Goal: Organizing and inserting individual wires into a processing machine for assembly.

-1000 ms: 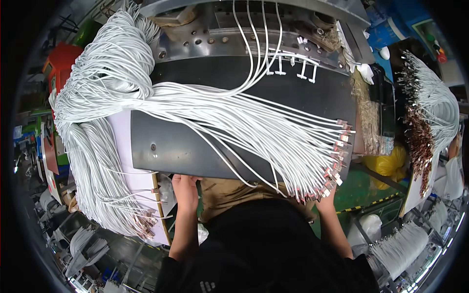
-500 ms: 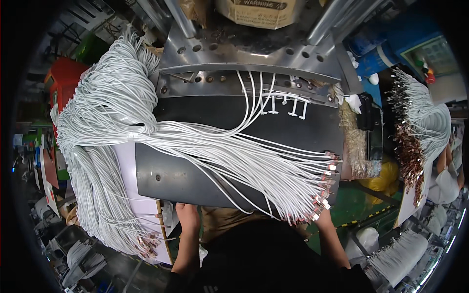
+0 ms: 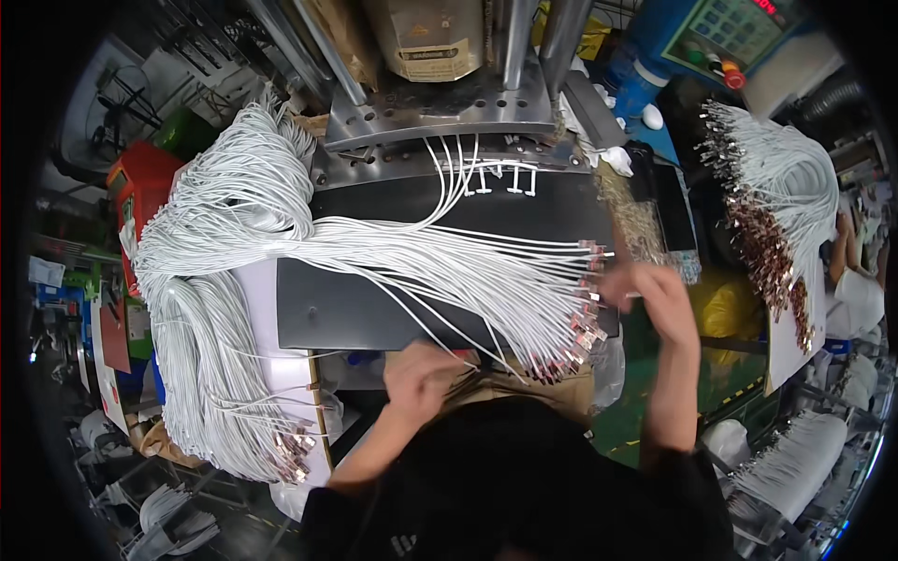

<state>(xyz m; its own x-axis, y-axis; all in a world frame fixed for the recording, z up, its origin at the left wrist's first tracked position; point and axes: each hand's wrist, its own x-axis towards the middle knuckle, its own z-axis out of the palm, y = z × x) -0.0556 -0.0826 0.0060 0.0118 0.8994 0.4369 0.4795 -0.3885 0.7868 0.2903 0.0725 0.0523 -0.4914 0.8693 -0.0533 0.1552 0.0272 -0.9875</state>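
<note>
A fan of white cables [image 3: 449, 266] lies across the dark table [image 3: 323, 313], with reddish and metallic connectors [image 3: 585, 332] at its right end. My left hand [image 3: 421, 381] is at the table's near edge, fingers closed at the tip of one loose white cable. To the right of the connectors my right hand [image 3: 655, 294] is raised, blurred, with its fingers curled together. A small pale bit shows at those fingers, too smeared to name. Several cables bend up from the fan into the metal press [image 3: 440, 122], beside small white moulded pieces [image 3: 505, 179].
A large looped cable bundle [image 3: 229, 201] hangs at the left over a pale board [image 3: 267, 309]. More cables [image 3: 786, 178] with coppery ends hang at the right. A control panel [image 3: 734, 37] and a yellow bag [image 3: 728, 309] are beyond the table. Another person's arm [image 3: 842, 252] shows far right.
Both hands have come up from under the table's near edge: the left to a loose cable end, the right beside the connectors. The whole view has shifted, showing more of the press and panel.
</note>
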